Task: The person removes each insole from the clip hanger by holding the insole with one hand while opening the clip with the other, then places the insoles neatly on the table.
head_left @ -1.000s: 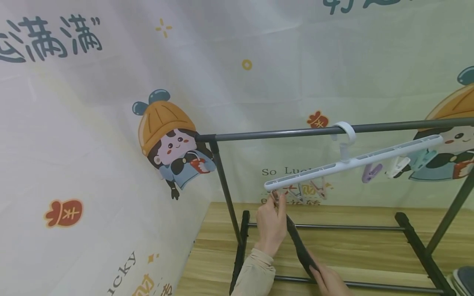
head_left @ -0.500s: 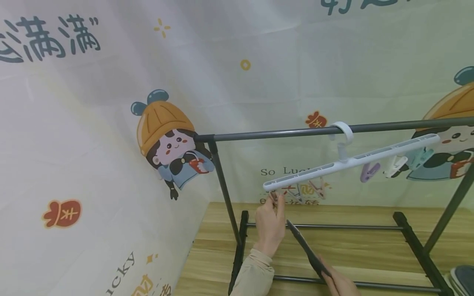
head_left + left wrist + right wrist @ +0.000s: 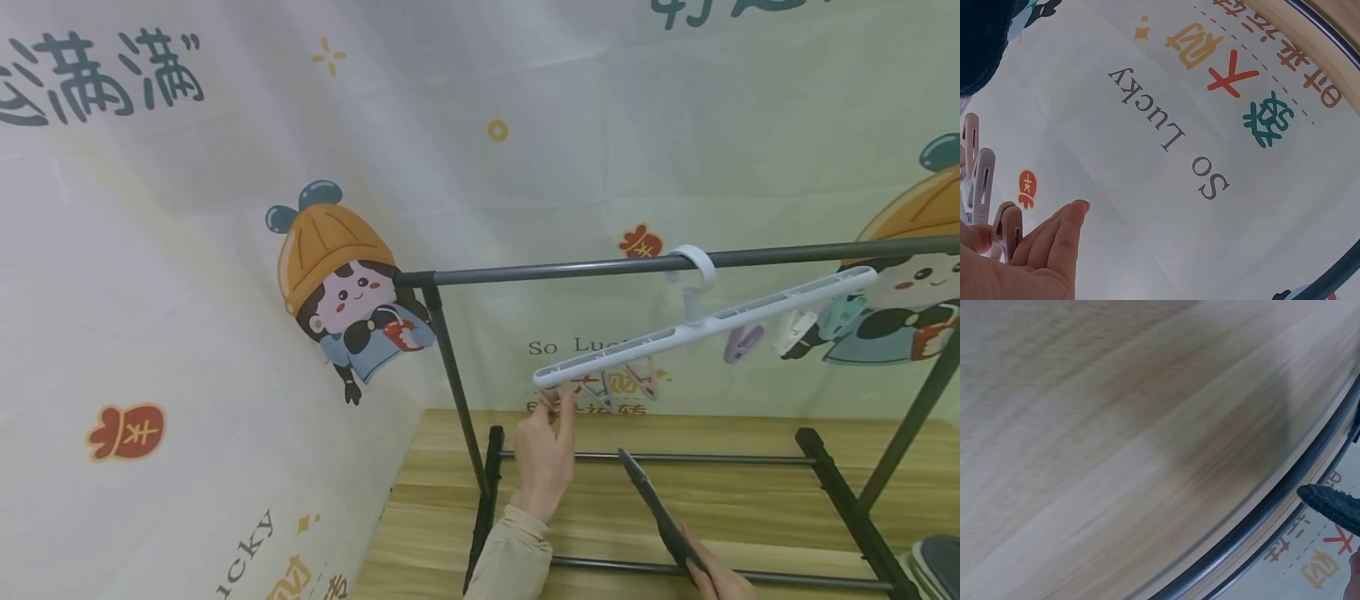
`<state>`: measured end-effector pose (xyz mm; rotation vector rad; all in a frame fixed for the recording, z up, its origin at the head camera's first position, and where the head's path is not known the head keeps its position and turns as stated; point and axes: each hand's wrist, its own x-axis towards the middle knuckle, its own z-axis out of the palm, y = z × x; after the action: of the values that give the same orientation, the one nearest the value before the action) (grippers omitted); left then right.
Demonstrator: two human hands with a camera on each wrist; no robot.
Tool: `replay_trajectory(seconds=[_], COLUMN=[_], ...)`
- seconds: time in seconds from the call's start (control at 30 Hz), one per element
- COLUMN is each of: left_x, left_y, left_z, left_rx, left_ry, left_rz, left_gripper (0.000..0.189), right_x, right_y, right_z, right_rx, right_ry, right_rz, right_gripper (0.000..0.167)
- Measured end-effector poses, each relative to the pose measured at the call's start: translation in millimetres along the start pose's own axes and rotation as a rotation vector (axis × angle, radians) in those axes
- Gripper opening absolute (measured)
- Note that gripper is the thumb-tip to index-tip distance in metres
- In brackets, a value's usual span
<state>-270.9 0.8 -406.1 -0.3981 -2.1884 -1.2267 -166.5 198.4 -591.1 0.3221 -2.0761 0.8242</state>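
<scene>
A white bar hanger [image 3: 637, 350] hangs by its hook from a dark rail, with several clothespins along its underside. Below its left end, my left hand [image 3: 543, 467] pinches a brownish-pink clothespin [image 3: 1010, 228] between thumb and fingers. To the right and lower, my right hand [image 3: 723, 579] grips a dark, flat piece of cloth [image 3: 660, 517], which slants up to the left, its upper end apart from the left hand. In the right wrist view the cloth [image 3: 1334, 506] looks fuzzy; in the left wrist view its dark blue edge [image 3: 982, 50] shows at top left. Its kind is unclear.
The rail [image 3: 555, 270] belongs to a dark metal rack with slanted legs [image 3: 453, 375] and lower crossbars [image 3: 705, 460] over a wood-patterned surface [image 3: 427, 500]. Purple [image 3: 742, 343], white [image 3: 795, 333] and green clothespins [image 3: 842, 317] hang at right. A shoe [image 3: 941, 562] shows at lower right.
The cloth, close by the left hand earlier, has moved right and away with the right hand. The left hand stays on the clothespin. The hanger's right end has swung slightly left.
</scene>
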Motion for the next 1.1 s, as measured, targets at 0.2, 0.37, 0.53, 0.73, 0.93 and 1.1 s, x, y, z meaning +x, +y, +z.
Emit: replay_trajectory(seconds=[0.2,0.37,0.53,0.73,0.93,1.1], left_x=[-1.6,-2.8,-8.3,-16.2,-18.3,-23.9], left_y=[0.6,-1.4,-4.9,-7.1,-6.9,-7.7], left_z=[0.8,0.3,0.0,-0.1,0.1,0.3], left_rx=[0.014,-0.007,-0.016,-0.027,-0.027,-0.009], left_ry=[0.010,0.009,-0.008,-0.061,-0.059,-0.057], left_rz=[-0.002,-0.030,-0.097,-0.170,-0.150,-0.139], left_gripper=[0.034,0.034,0.044,0.058,0.057,0.053], right_x=[-8.2,-9.2,-11.2,-13.0,-15.9,-18.7], right_y=[2.7,3.8,4.5,3.6,8.7,24.6], right_z=[-3.3,-5.3,-6.6,-11.5,-15.9,-15.2], right_rx=[0.105,0.095,0.104,0.081,0.116,0.377], right_ry=[0.035,0.030,0.025,0.008,-0.041,-0.131], right_rz=[0.064,0.107,0.133,0.188,0.244,0.161], right_gripper=[0.067,0.064,0.066,0.058,0.059,0.089])
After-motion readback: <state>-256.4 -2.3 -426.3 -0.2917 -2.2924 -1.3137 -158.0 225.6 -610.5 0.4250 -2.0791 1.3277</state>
